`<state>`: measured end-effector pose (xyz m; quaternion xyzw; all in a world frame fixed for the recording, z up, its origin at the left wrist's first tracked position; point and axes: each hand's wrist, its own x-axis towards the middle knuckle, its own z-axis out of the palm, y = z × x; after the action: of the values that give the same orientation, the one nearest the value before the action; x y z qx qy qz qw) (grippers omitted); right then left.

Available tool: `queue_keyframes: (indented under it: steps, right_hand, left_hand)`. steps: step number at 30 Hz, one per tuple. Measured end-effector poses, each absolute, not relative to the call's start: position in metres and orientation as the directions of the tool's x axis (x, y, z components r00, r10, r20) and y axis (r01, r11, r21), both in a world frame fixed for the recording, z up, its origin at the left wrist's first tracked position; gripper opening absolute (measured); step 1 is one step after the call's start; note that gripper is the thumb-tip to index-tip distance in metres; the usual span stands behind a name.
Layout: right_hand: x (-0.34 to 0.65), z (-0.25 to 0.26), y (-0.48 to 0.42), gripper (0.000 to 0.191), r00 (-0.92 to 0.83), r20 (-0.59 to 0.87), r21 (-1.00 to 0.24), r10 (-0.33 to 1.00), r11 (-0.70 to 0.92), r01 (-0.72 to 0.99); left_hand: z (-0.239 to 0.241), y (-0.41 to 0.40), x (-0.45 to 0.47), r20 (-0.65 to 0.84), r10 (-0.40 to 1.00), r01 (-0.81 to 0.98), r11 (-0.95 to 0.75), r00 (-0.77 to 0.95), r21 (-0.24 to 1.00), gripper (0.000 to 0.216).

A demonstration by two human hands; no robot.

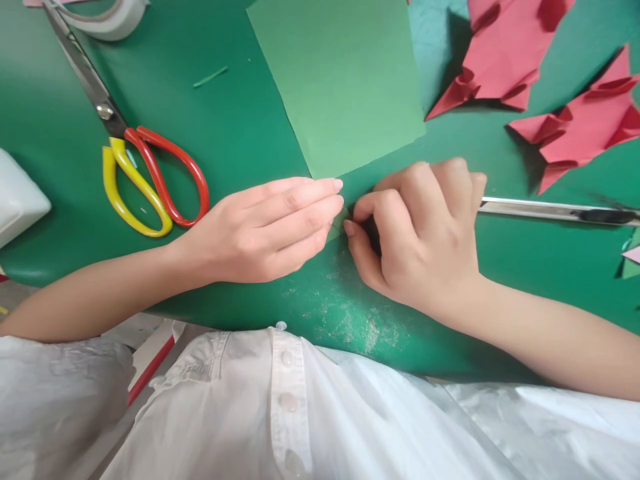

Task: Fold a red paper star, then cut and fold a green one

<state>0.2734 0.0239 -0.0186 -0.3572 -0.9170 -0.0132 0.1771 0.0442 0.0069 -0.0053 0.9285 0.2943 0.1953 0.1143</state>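
Note:
My left hand (270, 227) lies near the front edge of the green table (240, 133), fingers stretched together, their tips pressing a small piece of light green paper (338, 224). My right hand (425, 233) is curled, thumb and fingers pinching the same small piece from the right; most of it is hidden between the hands. A larger light green sheet (345, 80) lies just beyond the fingertips.
Scissors with red and yellow handles (145, 173) lie at the left. A roll of white tape (107, 17) sits at the top left, a white object (17, 197) at the left edge. Folded red paper shapes (505, 53) lie at the top right, above a metal blade or ruler (555, 212).

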Motion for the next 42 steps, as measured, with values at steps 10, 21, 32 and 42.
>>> queue_keyframes:
  steps: [10,21,32,42]
  right_hand:
    - [0.273,-0.015,0.017,0.020,-0.685,0.297,-0.169,0.666,0.742,0.648]
    - [0.275,-0.016,0.025,0.007,-0.672,0.368,-0.271,0.642,0.766,0.583]
    - [0.274,-0.002,0.035,0.016,-0.839,0.507,0.090,0.195,0.957,0.277]
    - [0.273,0.000,0.042,0.025,-0.842,0.524,0.103,0.126,0.972,0.209]
  left_hand:
    - [-0.009,0.003,0.040,0.314,0.604,0.514,-0.793,0.733,0.327,0.022]
    - [-0.010,0.004,0.040,0.329,0.590,0.513,-0.806,0.737,0.297,0.019]
    - [-0.010,0.005,0.040,0.339,0.602,0.516,-0.797,0.723,0.314,0.015]
    - [-0.005,0.009,0.042,0.319,0.564,0.499,-0.824,0.761,0.267,0.018]
